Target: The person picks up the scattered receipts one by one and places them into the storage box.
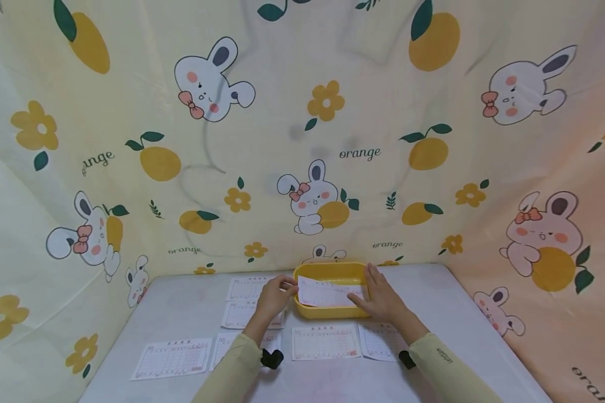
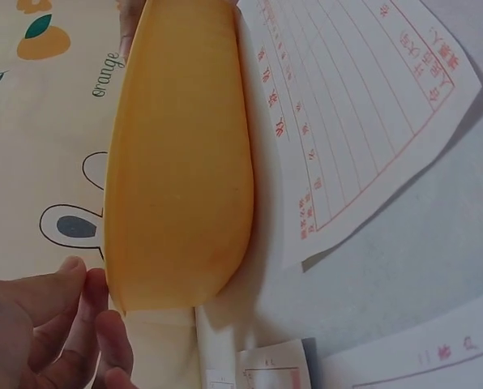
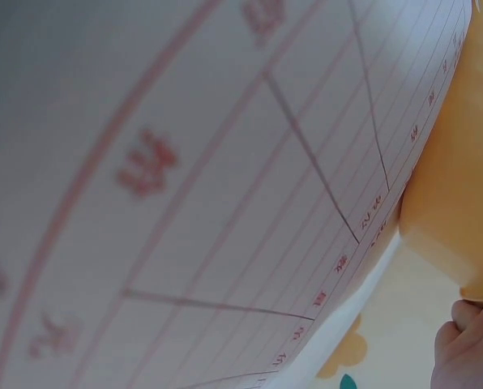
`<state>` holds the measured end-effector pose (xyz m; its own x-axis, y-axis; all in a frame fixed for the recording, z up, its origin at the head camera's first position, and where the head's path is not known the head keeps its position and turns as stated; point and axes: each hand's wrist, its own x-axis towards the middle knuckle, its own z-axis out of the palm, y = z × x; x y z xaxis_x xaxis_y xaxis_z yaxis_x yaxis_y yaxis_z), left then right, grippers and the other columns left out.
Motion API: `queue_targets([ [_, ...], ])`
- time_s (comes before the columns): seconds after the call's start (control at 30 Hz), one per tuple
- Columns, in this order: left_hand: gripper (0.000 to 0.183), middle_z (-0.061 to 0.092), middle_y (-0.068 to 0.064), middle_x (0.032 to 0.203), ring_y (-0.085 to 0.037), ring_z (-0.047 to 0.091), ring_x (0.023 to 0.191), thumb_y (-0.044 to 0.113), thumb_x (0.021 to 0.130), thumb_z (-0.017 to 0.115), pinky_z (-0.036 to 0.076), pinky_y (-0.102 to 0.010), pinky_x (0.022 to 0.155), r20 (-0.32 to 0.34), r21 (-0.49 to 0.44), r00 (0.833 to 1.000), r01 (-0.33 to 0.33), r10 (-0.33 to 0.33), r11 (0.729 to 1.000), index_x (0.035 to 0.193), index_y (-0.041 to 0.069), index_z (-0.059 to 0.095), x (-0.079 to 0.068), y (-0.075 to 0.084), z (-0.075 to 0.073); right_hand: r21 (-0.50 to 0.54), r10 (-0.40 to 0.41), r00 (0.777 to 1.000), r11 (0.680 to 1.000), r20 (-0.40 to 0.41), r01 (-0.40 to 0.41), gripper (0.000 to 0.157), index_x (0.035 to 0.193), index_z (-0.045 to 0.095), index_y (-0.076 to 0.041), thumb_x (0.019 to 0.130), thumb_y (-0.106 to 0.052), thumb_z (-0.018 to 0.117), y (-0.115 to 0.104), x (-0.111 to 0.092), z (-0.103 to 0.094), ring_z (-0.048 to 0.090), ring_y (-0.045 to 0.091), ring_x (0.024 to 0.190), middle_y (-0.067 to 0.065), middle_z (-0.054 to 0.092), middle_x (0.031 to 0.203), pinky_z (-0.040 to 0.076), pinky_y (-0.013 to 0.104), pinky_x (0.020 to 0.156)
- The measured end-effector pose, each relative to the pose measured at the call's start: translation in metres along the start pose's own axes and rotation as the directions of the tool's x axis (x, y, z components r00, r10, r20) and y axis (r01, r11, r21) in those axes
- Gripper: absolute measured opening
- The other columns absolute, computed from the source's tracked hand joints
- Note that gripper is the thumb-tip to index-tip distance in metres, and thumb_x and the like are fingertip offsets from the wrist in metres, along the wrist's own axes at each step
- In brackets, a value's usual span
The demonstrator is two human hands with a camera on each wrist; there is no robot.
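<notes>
1. Left hand (image 1: 274, 294) is right at the left end of the yellow tub (image 1: 327, 313), fingers bent and thumb tip close to the index finger by the rim. Honestly can't tell if it's pinching the rim, the paper or nothing.
2. Right hand (image 1: 385, 299) isn't gripping anything: fingers out straight along the tub's right end, thumb stretched left over the paper.
3. That paper slip (image 1: 322, 293) lies in the tub, between the two hands. Its left edge is just beside the left fingertips, and its right end is partly hidden by the right thumb.
4. Just in front of the tub there's a flat printed form (image 1: 325, 342), with a second form (image 1: 380, 342) beside it, partly covered by the right forearm.
5. Off to the left, the left arm gets in the way: it blocks bits of a lower form (image 1: 222, 347) and the middle form (image 1: 237, 314). An upper form (image 1: 244, 289) sits past that one, and the far-left form (image 1: 171, 358) is in plain sight.
6. All that's on a pale table (image 1: 181, 302). Behind it hangs a cream curtain (image 1: 282, 140) with bunnies, oranges and flowers.
</notes>
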<state>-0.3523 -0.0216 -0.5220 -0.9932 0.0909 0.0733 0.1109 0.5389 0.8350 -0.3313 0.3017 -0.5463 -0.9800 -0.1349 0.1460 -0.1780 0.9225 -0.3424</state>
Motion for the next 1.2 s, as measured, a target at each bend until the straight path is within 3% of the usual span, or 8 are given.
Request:
queue_targets([
  [0.5, 0.01, 0.074, -0.004, 0.109, -0.022, 0.066, 0.096, 0.022, 0.103, 0.074, 0.057, -0.039, 0.081, -0.014, -0.005, 1.0, 0.004, -0.005, 1.0, 0.111, 0.015, 0.075, -0.009, -0.001, -0.006, -0.011, -0.006, 1.0, 1.0, -0.012, 0.006, 0.112, 0.168, 0.013, 0.005, 0.1, -0.07, 0.06, -0.001, 0.0, 0.0, 0.012, 0.043, 0.164, 0.024, 0.009, 0.178, 0.017, 0.061, 0.128],
  [0.77, 0.014, 0.075, -0.003, 0.106, -0.02, 0.067, 0.095, 0.026, 0.103, 0.075, 0.056, -0.037, 0.079, -0.034, 0.022, 0.999, -0.036, 0.037, 0.999, 0.112, 0.016, 0.076, -0.014, -0.015, -0.012, -0.001, 0.005, 1.0, 1.0, 0.002, -0.005, 0.112, 0.169, 0.013, 0.004, 0.099, -0.069, 0.06, -0.001, 0.001, 0.0, 0.012, 0.044, 0.163, 0.023, 0.008, 0.178, 0.017, 0.063, 0.127],
  [1.2, 0.013, 0.078, -0.004, 0.098, -0.018, 0.069, 0.087, 0.018, 0.103, 0.073, 0.055, -0.035, 0.076, -0.069, -0.002, 0.992, -0.109, 0.109, 0.994, 0.111, 0.008, 0.076, -0.034, -0.032, -0.04, -0.005, 0.011, 1.0, 1.0, 0.008, -0.011, 0.114, 0.168, 0.011, 0.005, 0.099, -0.071, 0.059, 0.001, 0.001, 0.001, 0.011, 0.044, 0.164, 0.024, 0.008, 0.178, 0.015, 0.061, 0.128],
])
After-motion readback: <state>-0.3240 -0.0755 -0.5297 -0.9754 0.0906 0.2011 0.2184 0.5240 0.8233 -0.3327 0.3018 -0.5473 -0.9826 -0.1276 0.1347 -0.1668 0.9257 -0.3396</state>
